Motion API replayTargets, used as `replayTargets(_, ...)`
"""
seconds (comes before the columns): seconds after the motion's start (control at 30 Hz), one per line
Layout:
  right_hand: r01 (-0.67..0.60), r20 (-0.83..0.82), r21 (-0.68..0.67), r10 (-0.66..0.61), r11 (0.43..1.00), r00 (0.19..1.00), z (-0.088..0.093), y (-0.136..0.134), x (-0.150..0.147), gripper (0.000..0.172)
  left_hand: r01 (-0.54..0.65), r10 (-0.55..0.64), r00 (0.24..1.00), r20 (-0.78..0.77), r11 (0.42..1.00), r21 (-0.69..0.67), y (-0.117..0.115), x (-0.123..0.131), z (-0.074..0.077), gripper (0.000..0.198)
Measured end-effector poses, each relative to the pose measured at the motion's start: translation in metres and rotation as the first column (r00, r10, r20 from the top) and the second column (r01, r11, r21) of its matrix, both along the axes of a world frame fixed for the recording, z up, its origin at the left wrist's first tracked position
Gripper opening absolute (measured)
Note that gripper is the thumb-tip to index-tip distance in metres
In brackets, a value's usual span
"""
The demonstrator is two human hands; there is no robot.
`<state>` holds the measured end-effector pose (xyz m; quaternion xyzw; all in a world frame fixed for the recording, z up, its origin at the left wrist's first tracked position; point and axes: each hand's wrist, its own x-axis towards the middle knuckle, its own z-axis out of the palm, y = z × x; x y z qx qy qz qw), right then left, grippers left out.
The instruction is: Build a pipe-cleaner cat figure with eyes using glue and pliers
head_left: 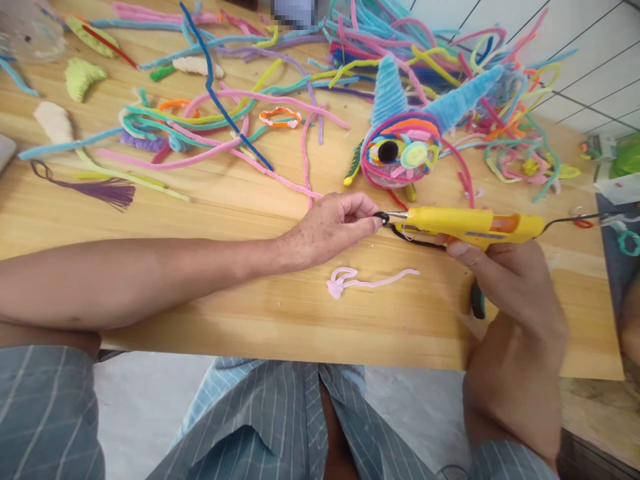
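Note:
My right hand (520, 280) is wrapped round a yellow hot glue gun (450, 220), its metal nozzle pointing left. Between thumb and fingers, my left hand (335, 223) pinches a small black pipe cleaner coil (383, 218) right at the nozzle tip; I cannot tell whether they touch. A black strand runs from there beneath the gun. Just beyond stands a round, colourful pipe cleaner figure (400, 150) with two blue horn-like cones and a black-and-yellow eye area. Nearer to me lies a knotted pale pink pipe cleaner (343, 280). A dark tool handle (478, 300) shows partly beneath my right hand.
A large heap of pipe cleaners (380, 33) fills the back of the wooden table (225, 307). More strands, fuzzy leaf shapes (84, 79) and a purple tassel (100, 190) lie at the left. The gun's cord (570, 223) trails off right.

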<state>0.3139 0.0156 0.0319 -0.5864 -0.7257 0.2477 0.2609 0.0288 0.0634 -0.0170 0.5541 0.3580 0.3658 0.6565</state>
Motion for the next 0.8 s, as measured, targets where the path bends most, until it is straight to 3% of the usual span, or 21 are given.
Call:
replayTargets(0.53, -0.078, 0.003, 0.022, 0.078, 0.997, 0.997, -0.0019, 0.0007, 0.0014, 0.016, 0.006, -0.006, 1.0, 0.011, 0.998, 0.062, -0.0008, -0.0007, -0.0024, 0.01)
replayTargets(0.8, -0.057, 0.018, 0.01, 0.057, 0.998, 0.998, -0.0006, 0.0011, 0.0011, 0.019, 0.004, -0.005, 1.0, 0.012, 0.998, 0.062, -0.001, -0.0002, -0.0023, 0.01)
